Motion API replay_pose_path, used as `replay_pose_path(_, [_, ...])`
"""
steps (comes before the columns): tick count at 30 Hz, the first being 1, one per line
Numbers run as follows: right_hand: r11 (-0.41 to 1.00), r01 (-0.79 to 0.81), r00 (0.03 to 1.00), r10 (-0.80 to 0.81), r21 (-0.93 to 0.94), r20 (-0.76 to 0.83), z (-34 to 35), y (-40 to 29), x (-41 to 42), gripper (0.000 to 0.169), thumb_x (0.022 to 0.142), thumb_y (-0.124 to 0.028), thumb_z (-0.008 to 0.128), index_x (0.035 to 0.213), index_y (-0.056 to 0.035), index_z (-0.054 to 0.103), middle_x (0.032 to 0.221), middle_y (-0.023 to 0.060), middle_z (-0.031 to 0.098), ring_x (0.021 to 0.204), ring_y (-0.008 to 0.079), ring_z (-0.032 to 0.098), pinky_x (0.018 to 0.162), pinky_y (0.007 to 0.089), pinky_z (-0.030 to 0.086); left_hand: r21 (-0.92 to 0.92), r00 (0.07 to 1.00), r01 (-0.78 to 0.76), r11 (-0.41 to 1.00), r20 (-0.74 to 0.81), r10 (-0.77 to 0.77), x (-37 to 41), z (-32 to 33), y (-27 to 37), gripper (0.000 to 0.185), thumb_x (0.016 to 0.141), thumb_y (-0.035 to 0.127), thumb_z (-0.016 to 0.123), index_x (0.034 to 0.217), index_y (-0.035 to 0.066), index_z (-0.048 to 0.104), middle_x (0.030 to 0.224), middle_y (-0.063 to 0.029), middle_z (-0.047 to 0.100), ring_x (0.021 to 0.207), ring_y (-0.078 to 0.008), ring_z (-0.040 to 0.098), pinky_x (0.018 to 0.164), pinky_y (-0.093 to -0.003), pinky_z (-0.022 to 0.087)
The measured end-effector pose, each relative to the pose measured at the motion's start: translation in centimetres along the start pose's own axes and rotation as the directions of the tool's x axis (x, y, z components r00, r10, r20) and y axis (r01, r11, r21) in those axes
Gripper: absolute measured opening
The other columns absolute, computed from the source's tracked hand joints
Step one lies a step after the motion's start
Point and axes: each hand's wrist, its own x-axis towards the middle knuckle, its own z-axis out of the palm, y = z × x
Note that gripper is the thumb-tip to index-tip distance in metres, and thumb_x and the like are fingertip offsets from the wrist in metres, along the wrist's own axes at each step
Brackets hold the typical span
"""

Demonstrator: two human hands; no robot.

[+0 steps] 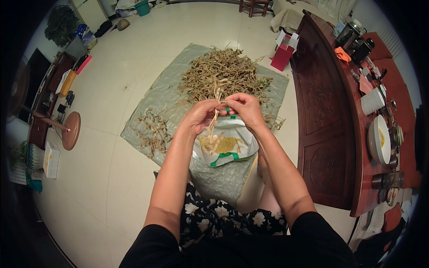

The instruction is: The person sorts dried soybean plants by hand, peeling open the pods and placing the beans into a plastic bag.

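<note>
A dried bean stalk [216, 115] with withered pods is in my left hand [202, 115], its roots or leaf end dangling over a white bag. My right hand [245, 109] pinches at the upper part of the same stalk with thumb and forefinger. Below both hands, the open white plastic bag [249, 147] with green tape-like patches on its rim holds small yellow beans [229, 144]. A large heap of dried bean plants [223, 68] lies beyond my hands on a grey-green plastic sheet [161, 90].
Loose dry stalks and husks [154, 132] lie at the sheet's left. A carved dark wooden table [325, 110] stands on the right, with a white bowl [378, 139] on it. A red box [283, 57] sits beside it. On the left stands a fan's round base [71, 130].
</note>
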Motion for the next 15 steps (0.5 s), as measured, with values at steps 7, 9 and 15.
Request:
replay_pose_path(7, [0.952, 0.089, 0.995, -0.095, -0.292, -0.005, 0.0, 0.2, -0.2, 0.008, 0.076, -0.007, 0.061, 0.08, 0.0006, 0.063, 0.066, 0.0011, 0.059, 0.054, 0.0055, 0.049, 0.049, 0.0193, 0.04, 0.316, 0.97, -0.144, 0.938, -0.142, 0.197, 0.9, 0.4, -1.3, 0.011, 0.081, 0.021, 0.056, 0.077, 0.01, 0.058, 0.069, 0.0046, 0.057, 0.061, -0.0043, 0.049, 0.055, -0.0185, 0.037])
replay_pose_path(9, [0.915, 0.132, 0.988, -0.153, -0.38, -0.026, 0.1, 0.8, 0.0, 0.008, 0.075, -0.008, 0.062, 0.076, 0.0002, 0.064, 0.064, 0.0001, 0.059, 0.054, 0.0051, 0.048, 0.048, 0.0197, 0.039, 0.33, 0.955, -0.213, 0.92, -0.127, 0.267, 1.7, -0.2, -1.9, 0.013, 0.081, 0.019, 0.056, 0.072, 0.009, 0.057, 0.067, 0.0041, 0.055, 0.058, -0.0043, 0.046, 0.054, -0.0185, 0.035])
replay_pose_path(15, [0.806, 0.192, 0.963, -0.265, -0.56, -0.05, 0.3, 0.7, -0.4, 0.008, 0.072, -0.01, 0.064, 0.072, -0.0019, 0.063, 0.061, 0.0009, 0.058, 0.054, 0.0057, 0.047, 0.049, 0.0222, 0.038, 0.457, 0.927, -0.235, 0.858, -0.16, 0.34, 2.3, -0.3, -2.8, 0.017, 0.08, 0.015, 0.056, 0.066, 0.005, 0.055, 0.062, 0.0039, 0.05, 0.056, -0.0039, 0.041, 0.052, -0.019, 0.032])
